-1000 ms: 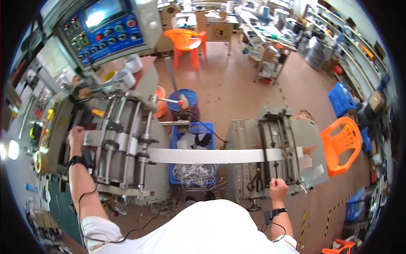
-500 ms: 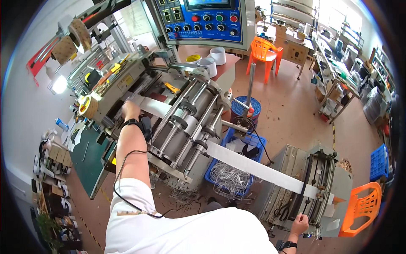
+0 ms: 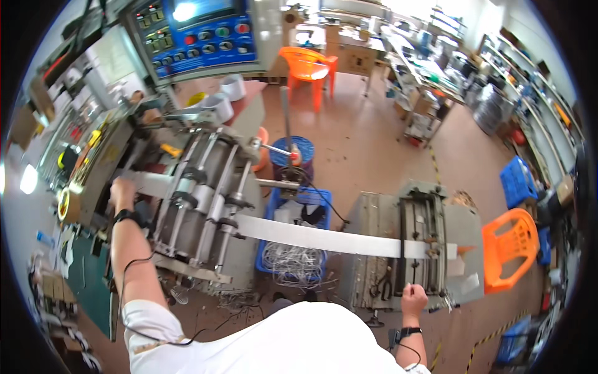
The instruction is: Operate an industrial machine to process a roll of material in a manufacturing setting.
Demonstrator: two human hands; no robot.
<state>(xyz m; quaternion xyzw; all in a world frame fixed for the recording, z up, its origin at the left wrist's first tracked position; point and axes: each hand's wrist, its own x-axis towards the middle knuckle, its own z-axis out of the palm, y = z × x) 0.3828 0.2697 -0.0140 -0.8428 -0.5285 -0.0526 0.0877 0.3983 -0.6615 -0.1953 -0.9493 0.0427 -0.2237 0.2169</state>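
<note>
A long white paper-like strip (image 3: 324, 238) runs from the roller machine (image 3: 202, 196) on the left to a smaller machine with rods (image 3: 423, 240) on the right. At the left end of the strip, my left hand (image 3: 123, 190) reaches into the roller machine; its fingers are blurred and turned away, so their grip is hidden. Beside the front of the smaller machine, below the strip, my right hand (image 3: 413, 300) is closed with its fingers curled. Whatever lies in those fingers, if anything, is too small to make out. Dark scissors (image 3: 382, 285) lie on the smaller machine near it.
Under the strip stands a blue crate (image 3: 265, 258) of shredded white trimmings (image 3: 293, 260). A blue control panel (image 3: 199, 40) rises behind the roller machine. Orange chairs (image 3: 511, 249) stand at right and at the back. A dark cable (image 3: 128, 268) hangs along my left arm.
My view has swung right, so the machines appear further left. The left hand stays at the strip's left end; the right hand stays closed by the smaller machine's front.
</note>
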